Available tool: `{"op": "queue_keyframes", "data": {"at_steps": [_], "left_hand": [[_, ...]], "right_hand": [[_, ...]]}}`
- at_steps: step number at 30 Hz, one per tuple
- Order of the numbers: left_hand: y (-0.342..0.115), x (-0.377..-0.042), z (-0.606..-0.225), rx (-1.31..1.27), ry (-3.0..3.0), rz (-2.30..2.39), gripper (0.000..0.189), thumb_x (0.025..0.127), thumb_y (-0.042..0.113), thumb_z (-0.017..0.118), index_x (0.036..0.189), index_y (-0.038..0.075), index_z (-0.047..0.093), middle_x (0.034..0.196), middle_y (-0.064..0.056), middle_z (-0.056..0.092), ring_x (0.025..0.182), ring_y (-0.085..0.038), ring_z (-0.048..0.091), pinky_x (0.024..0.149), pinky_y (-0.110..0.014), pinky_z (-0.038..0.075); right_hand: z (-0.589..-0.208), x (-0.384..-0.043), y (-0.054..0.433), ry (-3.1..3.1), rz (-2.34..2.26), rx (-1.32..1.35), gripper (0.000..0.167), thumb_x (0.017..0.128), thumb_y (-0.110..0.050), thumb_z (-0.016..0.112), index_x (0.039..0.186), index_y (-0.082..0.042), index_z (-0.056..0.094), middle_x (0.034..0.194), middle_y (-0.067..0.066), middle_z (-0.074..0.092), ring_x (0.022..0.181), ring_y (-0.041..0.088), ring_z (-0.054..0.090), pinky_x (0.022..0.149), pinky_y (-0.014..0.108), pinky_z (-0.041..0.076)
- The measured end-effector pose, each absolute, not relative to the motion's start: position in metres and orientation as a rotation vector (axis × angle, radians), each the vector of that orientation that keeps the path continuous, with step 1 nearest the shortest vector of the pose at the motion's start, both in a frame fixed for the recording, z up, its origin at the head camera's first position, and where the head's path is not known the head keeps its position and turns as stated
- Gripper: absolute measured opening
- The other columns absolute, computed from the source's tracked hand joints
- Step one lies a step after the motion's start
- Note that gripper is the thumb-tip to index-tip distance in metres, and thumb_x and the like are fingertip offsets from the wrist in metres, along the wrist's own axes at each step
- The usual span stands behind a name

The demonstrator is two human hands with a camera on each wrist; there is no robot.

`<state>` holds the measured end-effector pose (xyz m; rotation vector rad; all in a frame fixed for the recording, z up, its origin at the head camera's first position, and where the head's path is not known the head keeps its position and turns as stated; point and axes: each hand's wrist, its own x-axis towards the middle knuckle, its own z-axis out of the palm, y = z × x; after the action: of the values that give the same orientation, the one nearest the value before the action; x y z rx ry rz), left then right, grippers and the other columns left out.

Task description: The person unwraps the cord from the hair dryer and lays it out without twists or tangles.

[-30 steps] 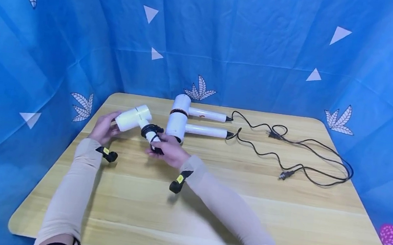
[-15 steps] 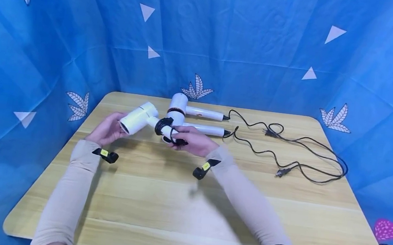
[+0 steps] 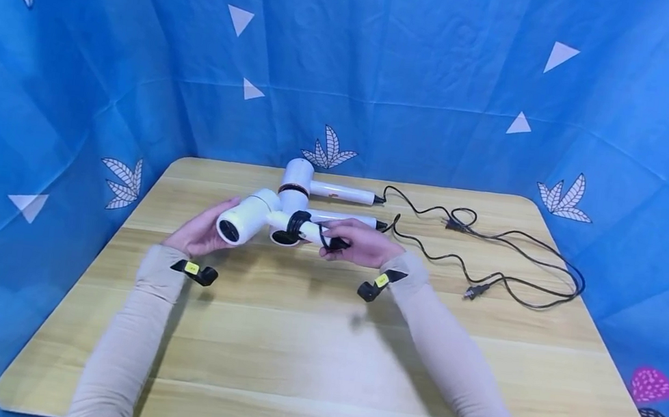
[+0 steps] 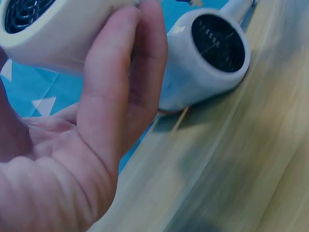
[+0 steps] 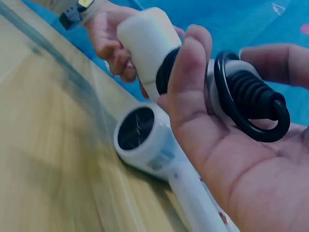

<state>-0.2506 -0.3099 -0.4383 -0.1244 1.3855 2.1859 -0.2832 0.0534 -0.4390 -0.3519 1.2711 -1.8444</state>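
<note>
A white hair dryer (image 3: 253, 214), its black cord (image 3: 297, 222) wound round the handle, is held above the table by both hands. My left hand (image 3: 200, 229) holds the barrel from the left, fingers curved along its underside in the left wrist view. My right hand (image 3: 363, 245) grips the end of the handle; the black cord sleeve (image 5: 256, 96) sticks out between thumb and fingers in the right wrist view. The barrel's dark round grille (image 3: 229, 229) faces down toward the front. Just behind, a second white hair dryer (image 3: 293, 200) lies on its side, partly hidden by the held one.
A third white hair dryer (image 3: 298, 173) lies behind the second, handle pointing right. Their black cords (image 3: 523, 241) trail over the right of the wooden table (image 3: 291, 369), with a plug (image 3: 476, 292) lying there. A blue curtain (image 3: 418, 128) surrounds the back and sides.
Both hands have moved right with the held hair dryer. Its handle has swung to point more to the right, and its grille has turned into view. The lying dryers keep their places.
</note>
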Motion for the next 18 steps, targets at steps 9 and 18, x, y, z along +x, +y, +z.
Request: {"op": "queue_keyframes", "data": {"at_steps": [9,18], "left_hand": [[-0.261,-0.252,-0.433,-0.108,1.536,2.196,0.027,0.108,0.037,0.051,0.128,0.020,0.046,0.110,-0.001,0.066,0.092,-0.014,0.073,0.076,-0.029,0.065],[-0.228,-0.250,-0.424,-0.094,1.524,2.246,0.032,0.105,0.039,0.057,0.128,0.019,0.046,0.104,0.001,0.072,0.086,-0.013,0.076,0.073,-0.027,0.065]], "right_hand": [[-0.439,-0.292,0.098,1.264,-1.928,-0.396,0.038,0.104,-0.002,0.047,0.141,0.004,0.056,0.132,0.019,0.051,0.090,0.023,0.068,0.087,0.031,0.062],[-0.436,-0.292,0.125,1.214,-2.028,-0.301,0.072,0.107,-0.060,0.036,0.153,-0.005,0.034,0.125,0.015,0.057,0.097,0.028,0.070,0.093,0.041,0.062]]}}
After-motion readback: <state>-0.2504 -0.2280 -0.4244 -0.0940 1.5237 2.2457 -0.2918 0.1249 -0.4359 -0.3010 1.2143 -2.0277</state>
